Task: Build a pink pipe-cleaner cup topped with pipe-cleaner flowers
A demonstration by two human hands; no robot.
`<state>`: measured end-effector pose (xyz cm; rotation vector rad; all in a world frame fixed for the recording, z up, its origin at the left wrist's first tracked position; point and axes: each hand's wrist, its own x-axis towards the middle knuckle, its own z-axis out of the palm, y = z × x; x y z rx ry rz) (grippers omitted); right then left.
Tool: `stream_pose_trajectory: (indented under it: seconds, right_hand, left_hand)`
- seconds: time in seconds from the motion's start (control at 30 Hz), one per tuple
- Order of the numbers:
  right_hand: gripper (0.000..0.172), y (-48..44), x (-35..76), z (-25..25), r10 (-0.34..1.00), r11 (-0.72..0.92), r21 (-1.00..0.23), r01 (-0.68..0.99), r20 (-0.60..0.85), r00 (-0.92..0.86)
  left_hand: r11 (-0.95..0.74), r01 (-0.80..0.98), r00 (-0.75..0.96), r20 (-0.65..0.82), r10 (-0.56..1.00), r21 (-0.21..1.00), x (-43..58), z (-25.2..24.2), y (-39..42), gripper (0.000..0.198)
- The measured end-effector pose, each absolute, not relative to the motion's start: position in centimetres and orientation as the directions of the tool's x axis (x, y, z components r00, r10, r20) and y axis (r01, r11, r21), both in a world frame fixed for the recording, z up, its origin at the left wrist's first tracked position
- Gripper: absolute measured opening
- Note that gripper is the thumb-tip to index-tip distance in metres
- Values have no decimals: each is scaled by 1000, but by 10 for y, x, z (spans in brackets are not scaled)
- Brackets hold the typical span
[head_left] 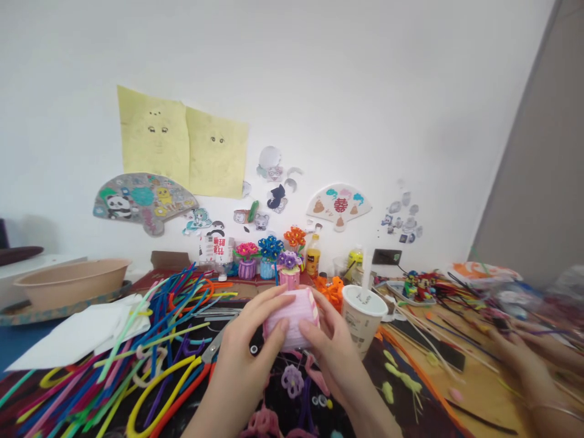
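Both my hands hold a small pink ribbed cup-shaped piece [292, 313], made of wound pipe cleaner, above the middle of the table. My left hand [249, 344] wraps its left side, thumb across the front. My right hand [331, 340] grips its right side with fingers curled behind. Just below it lie small purple and pink pipe-cleaner flowers [292, 380] and googly eyes [322, 400]. A silver pair of scissors [213, 347] lies left of my left hand.
A heap of coloured pipe cleaners [150, 340] covers the left. A white lidded drink cup [362, 313] stands right of my hands. Little pipe-cleaner flower pots [269, 258] line the wall. A tan basin [70, 283] sits far left. Another person's hands [533, 359] work at the right.
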<state>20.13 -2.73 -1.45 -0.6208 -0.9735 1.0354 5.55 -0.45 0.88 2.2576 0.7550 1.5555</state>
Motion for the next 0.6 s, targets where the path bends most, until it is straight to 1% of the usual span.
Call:
stream_pose_trajectory:
  seconds: [0.17,0.3,0.43,0.53,0.6]
  right_hand:
    - [58,-29,198,-14,920,383,-797,-466,376,113]
    - [59,-28,196,-16,925,374,-804,-462,360,122]
    - [60,-31,195,-12,943,309,-779,-545,327,68]
    - [56,-35,193,-7,946,277,-755,-594,323,31]
    - [52,-38,192,-4,944,272,-747,-606,328,20]
  left_hand:
    - [-816,187,311,755,577,546,55,9,-6,36]
    - [-807,128,359,731,580,577,55,10,-11,42]
    - [-748,90,378,672,636,657,55,13,-16,41]
    - [-703,68,387,631,673,708,56,13,-18,42]
    - [-689,40,378,628,680,723,57,12,-19,45]
